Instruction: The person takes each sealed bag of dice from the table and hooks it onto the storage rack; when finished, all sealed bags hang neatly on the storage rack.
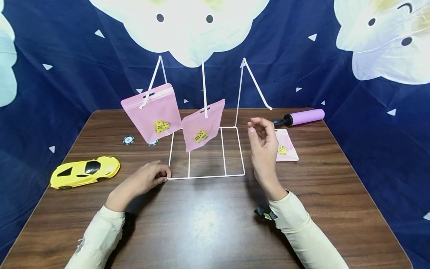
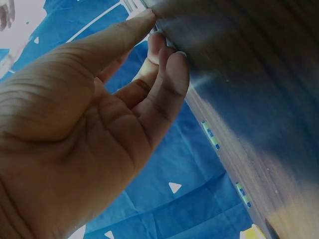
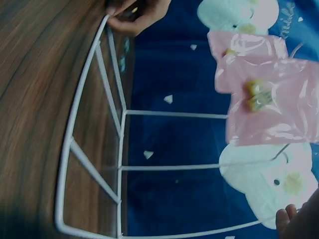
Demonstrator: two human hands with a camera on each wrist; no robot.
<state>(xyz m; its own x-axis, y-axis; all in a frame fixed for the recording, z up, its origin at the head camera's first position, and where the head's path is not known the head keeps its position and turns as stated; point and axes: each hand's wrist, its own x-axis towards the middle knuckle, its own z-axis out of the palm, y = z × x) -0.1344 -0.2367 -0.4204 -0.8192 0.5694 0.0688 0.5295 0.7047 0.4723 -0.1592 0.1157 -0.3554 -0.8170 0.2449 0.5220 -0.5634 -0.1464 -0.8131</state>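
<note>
A white wire rack (image 1: pixel 206 177) with three raised arms stands on the table. Pink bags (image 1: pixel 147 112) (image 1: pixel 209 116) with yellow dice hang from its left and middle arms; the right arm holds no bag. My left hand (image 1: pixel 142 181) grips the front left corner of the rack's base, thumb and fingertips at the wire in the left wrist view. Raised beside the rack's right side, my right hand (image 1: pixel 263 153) has loosely bent fingers and holds nothing. Another pink bag (image 1: pixel 289 153) with dice lies flat just right of that hand, partly hidden behind it.
A yellow toy car (image 1: pixel 85 172) lies at the left, with blue and white chips (image 1: pixel 128 140) behind it. At the back right is a purple pump (image 1: pixel 307 116) with a black end. A small black item (image 1: pixel 262 212) lies by my right sleeve. Dark blue cloth hangs behind the table.
</note>
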